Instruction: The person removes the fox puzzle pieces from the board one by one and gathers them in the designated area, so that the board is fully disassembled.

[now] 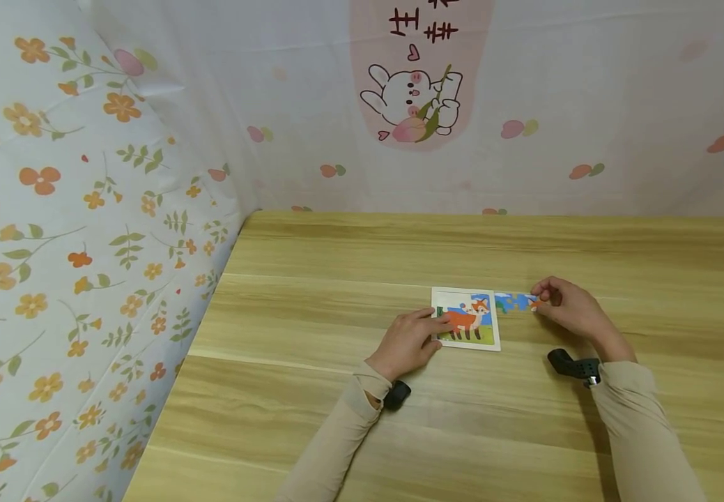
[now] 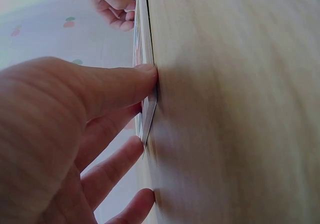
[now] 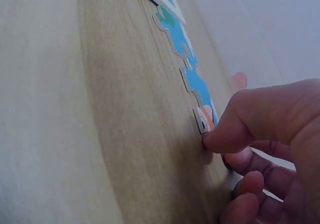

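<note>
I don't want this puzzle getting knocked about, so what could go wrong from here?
The loose pieces lie right by the board, so if the left hand shifts the board, it might bump them. The right hand has just its fingertips at the end of the fox piece, so that piece could slip or twist.

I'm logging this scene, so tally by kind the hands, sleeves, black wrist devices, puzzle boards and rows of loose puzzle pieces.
Bare hands, left hand and right hand: 2
Beige fabric sleeves: 2
Black wrist-worn devices: 2
Square white-bordered fox puzzle board: 1
Row of loose, mostly blue puzzle pieces: 1
Total: 8
</note>
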### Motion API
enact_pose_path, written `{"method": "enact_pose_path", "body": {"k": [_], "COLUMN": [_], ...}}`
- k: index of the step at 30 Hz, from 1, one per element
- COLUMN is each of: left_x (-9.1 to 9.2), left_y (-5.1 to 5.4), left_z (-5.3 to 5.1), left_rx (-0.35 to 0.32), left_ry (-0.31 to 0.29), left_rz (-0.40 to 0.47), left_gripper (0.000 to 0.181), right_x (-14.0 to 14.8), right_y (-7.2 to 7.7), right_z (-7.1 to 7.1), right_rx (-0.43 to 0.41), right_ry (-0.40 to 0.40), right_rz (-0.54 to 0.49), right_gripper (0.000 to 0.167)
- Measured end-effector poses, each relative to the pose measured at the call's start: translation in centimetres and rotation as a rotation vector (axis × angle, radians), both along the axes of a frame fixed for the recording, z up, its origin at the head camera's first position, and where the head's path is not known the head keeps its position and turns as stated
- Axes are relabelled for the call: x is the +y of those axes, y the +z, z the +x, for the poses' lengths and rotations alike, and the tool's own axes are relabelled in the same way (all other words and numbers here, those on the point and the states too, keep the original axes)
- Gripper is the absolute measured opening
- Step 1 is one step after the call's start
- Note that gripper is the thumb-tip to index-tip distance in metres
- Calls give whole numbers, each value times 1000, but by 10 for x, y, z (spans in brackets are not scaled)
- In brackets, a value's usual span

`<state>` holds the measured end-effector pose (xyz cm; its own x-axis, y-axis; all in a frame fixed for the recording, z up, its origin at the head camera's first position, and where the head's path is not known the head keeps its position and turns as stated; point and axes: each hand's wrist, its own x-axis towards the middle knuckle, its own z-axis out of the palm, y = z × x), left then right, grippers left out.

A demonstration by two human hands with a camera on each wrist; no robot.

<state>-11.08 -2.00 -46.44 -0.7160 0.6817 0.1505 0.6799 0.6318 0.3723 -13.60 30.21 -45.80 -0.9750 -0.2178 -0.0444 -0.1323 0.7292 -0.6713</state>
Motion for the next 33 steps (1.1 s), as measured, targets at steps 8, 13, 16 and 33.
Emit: {"method": "enact_pose_path", "body": {"k": [8,13,16,33], "left_x": [0,0,0,0], "left_y": [0,0,2,2], "left_z": [0,-1,0,0], "left_rx": [3,10,2,4], "left_ry": [6,3,1,8], "left_rz": [3,4,7,-10], "left_gripper": [36,36,36,37], "right_x": [1,-7,-16,-70], "right_y": [0,4,8,24], "right_z": [2,4,3,1], "right_rx": [33,134,164,72], "right_ry": [-41,-143,-175,122], "right_rz": [-29,-96,-133,15], "right_gripper": [22,26,26,22]}}
